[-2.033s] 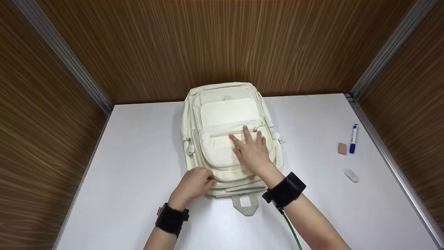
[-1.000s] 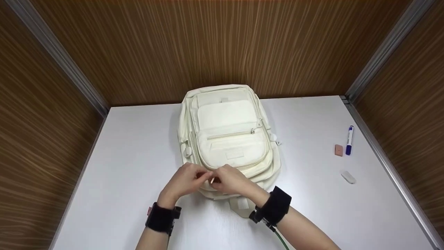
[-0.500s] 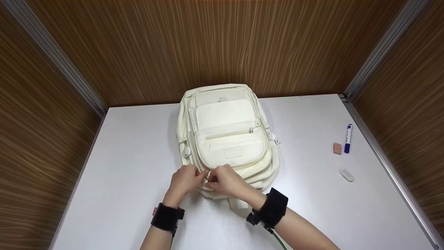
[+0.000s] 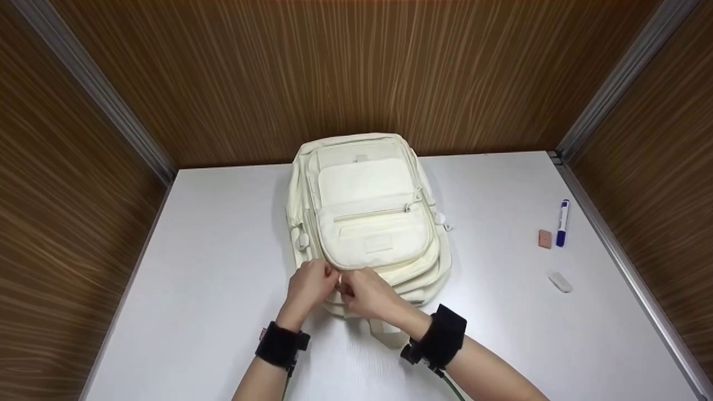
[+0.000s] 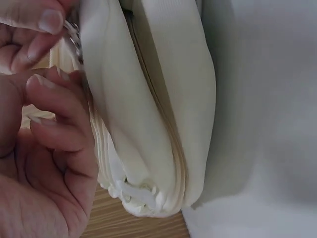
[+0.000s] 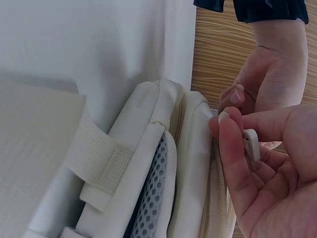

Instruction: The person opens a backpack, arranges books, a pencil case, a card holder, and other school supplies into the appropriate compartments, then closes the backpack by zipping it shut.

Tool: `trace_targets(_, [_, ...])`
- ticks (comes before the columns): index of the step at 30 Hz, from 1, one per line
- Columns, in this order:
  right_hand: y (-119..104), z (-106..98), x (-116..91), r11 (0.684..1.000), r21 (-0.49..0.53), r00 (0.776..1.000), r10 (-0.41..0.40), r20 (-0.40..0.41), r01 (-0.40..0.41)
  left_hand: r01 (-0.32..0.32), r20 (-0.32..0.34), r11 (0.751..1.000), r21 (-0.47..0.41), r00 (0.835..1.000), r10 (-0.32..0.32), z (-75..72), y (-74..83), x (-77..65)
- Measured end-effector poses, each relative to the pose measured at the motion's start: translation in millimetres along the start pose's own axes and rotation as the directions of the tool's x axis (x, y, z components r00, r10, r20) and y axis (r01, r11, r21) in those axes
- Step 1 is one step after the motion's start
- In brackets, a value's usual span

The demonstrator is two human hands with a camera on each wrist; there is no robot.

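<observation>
A cream backpack (image 4: pixel 367 195) lies flat on the white table, its carry loop (image 4: pixel 387 333) toward me. At its near left corner both hands meet along a zipper seam. My right hand (image 4: pixel 370 295) pinches a zipper pull; its metal part (image 5: pixel 74 37) shows in the left wrist view, and a pale tab (image 6: pixel 251 144) sits between the fingers in the right wrist view. My left hand (image 4: pixel 312 284) is close beside it, fingers curled at the bag's edge (image 5: pixel 119 99) and gripping the fabric by the zipper. Its exact pinch point is partly hidden.
Toward the table's right side lie a blue-capped marker (image 4: pixel 562 223), a small pinkish block (image 4: pixel 545 239) and a small white oblong piece (image 4: pixel 560 282). Wood-grain panels (image 4: pixel 356 72) enclose the table at the back and sides. A green cable (image 4: pixel 454 388) trails from the right wristband.
My right hand left the front pocket, where it lay spread, and came to the near left corner beside the left hand. The left hand shifted slightly and curled its fingers tighter at the seam.
</observation>
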State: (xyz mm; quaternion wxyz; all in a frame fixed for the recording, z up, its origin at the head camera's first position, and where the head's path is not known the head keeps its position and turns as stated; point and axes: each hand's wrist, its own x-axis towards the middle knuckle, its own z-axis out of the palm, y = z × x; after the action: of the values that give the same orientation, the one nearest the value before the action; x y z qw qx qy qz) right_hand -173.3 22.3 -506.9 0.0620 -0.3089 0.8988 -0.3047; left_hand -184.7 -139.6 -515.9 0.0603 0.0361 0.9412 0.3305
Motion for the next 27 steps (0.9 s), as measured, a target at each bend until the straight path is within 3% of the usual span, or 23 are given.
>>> trace_targets(5, [1.1,0.3,-1.5,1.000,0.024,1.000,0.012,0.001,-0.012,0.098,0.026,0.995,0.010,0.995,-0.098,-1.0,-0.2,1.6])
trace_targets(9, [0.4,0.2,-1.6,0.998,0.052,1.000,0.022,0.004,-0.022,0.136,0.036,0.990,-0.030,0.990,-0.135,1.8,-1.6,3.8])
trace_targets(19, [2.9,-7.2,-11.2,1.000,0.006,1.000,0.026,0.008,-0.026,0.136,-0.055,0.988,-0.069,0.989,-0.140,5.2,-4.5,4.1])
trace_targets(27, [23.0,-34.8,-31.1,0.999,0.008,0.997,0.031,0.072,-0.031,0.123,-0.076,0.990,-0.069,0.989,-0.128,0.1,-5.1,2.3])
